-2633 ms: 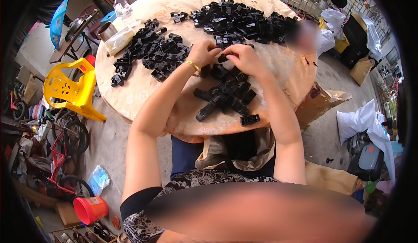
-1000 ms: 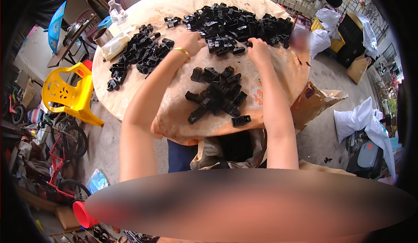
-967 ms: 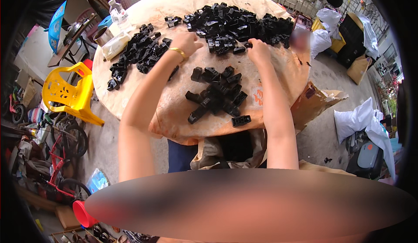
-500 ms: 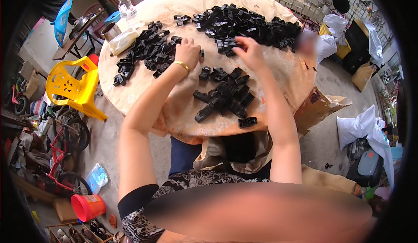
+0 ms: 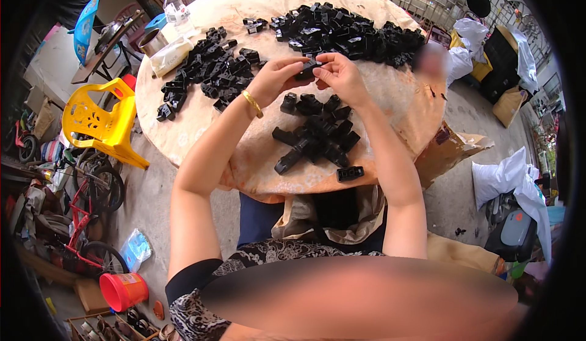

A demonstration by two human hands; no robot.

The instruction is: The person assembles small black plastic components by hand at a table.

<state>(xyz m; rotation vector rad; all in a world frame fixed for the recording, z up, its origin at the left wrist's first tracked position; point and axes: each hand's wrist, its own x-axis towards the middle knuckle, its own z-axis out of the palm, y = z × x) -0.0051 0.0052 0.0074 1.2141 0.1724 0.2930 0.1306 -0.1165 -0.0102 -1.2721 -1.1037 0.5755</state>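
Observation:
Over the middle of the round table my left hand (image 5: 278,79) and my right hand (image 5: 343,77) come together, both closed on one small black plastic part (image 5: 309,69). Fingers cover its ends, so whether it is one piece or two joined pieces I cannot tell. Beyond my hands lies a large heap of black plastic parts (image 5: 342,32). A second heap (image 5: 213,66) spreads to the left of my left hand. Closer to me, between my forearms, sits a smaller pile of black pieces (image 5: 314,136), with a single black block (image 5: 350,174) near the table's front edge.
A cloth covers the round table (image 5: 195,124). At its left edge are a clear plastic bottle (image 5: 176,8), a metal cup (image 5: 152,43) and a pale roll (image 5: 173,57). A yellow chair (image 5: 101,121) stands left; white sacks (image 5: 503,176) lie right. An open bag (image 5: 293,216) hangs before my lap.
My hands were apart, the left at the left heap and the right by the large heap. Both have moved inward and now meet around a black part.

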